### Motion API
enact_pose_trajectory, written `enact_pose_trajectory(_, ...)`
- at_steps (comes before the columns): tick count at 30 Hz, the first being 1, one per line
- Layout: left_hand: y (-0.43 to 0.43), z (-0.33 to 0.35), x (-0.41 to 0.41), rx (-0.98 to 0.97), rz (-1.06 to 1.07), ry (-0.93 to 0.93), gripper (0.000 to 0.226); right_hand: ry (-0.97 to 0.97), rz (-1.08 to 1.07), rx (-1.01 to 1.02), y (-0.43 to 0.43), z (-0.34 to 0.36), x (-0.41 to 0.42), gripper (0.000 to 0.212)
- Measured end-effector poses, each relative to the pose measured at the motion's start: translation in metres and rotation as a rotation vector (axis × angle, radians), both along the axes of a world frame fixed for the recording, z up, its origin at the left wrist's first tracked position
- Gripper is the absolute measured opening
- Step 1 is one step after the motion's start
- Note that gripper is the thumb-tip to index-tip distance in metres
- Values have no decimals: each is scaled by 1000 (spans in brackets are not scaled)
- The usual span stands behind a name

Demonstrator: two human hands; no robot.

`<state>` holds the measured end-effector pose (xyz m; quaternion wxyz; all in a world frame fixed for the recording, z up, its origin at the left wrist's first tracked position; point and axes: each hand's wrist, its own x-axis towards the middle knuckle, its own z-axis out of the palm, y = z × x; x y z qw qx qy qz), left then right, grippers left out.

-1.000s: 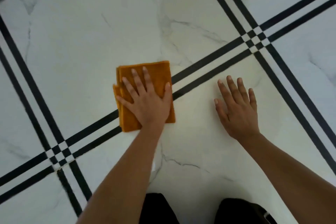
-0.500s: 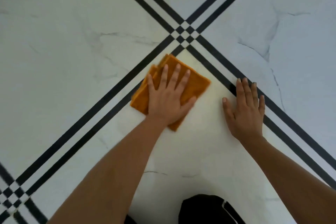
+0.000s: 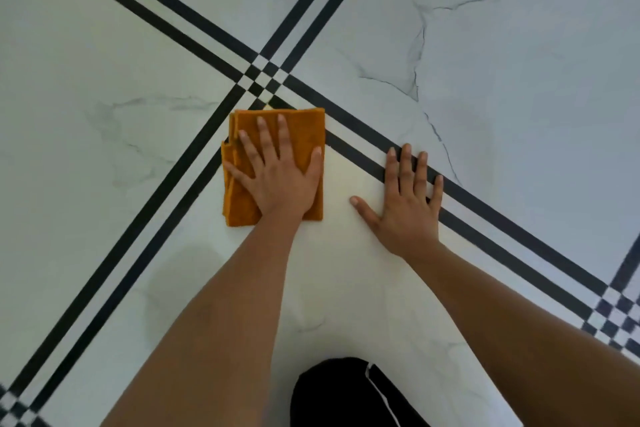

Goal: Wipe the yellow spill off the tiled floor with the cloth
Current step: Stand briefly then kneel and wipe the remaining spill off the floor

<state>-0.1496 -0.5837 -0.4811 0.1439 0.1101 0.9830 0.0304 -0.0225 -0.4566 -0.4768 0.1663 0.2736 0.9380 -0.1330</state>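
A folded orange cloth (image 3: 306, 135) lies flat on the white marble floor tile (image 3: 329, 270), just below a crossing of black stripes (image 3: 263, 80). My left hand (image 3: 280, 180) presses down on the cloth with palm flat and fingers spread. My right hand (image 3: 405, 204) rests flat on the bare tile to the right of the cloth, its fingertips over a black stripe. A faint yellowish film (image 3: 343, 170) shows on the tile between the cloth and my right hand. A tiny yellow fleck (image 3: 268, 108) sits at the cloth's top edge.
Paired black stripes (image 3: 145, 236) run diagonally across the floor. A second checkered crossing (image 3: 613, 315) lies at the right edge. My dark-clothed knee (image 3: 332, 392) is at the bottom centre. Grey veins (image 3: 419, 55) mark the far tiles.
My left hand has slid the cloth along the tile and turned it square, close under the stripe crossing. My right hand now lies nearer the cloth, fingers over the stripe. The view has swung.
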Motion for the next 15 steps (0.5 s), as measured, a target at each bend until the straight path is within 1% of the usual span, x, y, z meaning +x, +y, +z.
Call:
enact_pose_trajectory(1, -1, 1, 11, 13, -64, 4, 80, 5, -4, 8, 0, 0, 0, 89)
enact_pose_trajectory(2, -7, 2, 22, 6, -182, 12, 80, 4, -3, 8, 1, 1, 0, 90)
enact_pose_trajectory(3, -15, 4, 27, -12, -305, 20, 79, 14, -1, 2, 0, 2, 1, 90)
enact_pose_trajectory(4, -22, 2, 22, -21, -369, 18, 78, 25, 3, -17, 1, 2, 1, 89)
enact_pose_trajectory(5, -24, -1, 9, -12, -369, 29, 78, 53, -7, -35, 3, 2, 3, 88)
enact_pose_trajectory(8, -13, -3, -28, 37, -153, 46, 76, 126, 50, -22, 3, 2, 16, 84)
enact_pose_trajectory(9, -11, -4, -28, 26, -149, 54, 75, 142, 84, -7, 2, 3, 22, 82)
enact_pose_trajectory(11, -17, -6, -8, 16, -292, 94, 74, 150, 119, -18, 1, 8, 30, 76)
enact_pose_trajectory(14, -42, -10, 49, 65, -654, 115, 73, 108, 144, -41, 7, 19, 31, 69)
enact_pose_trajectory(15, -46, -12, 61, 90, -737, 116, 73, 102, 158, -39, 10, 24, 28, 68)
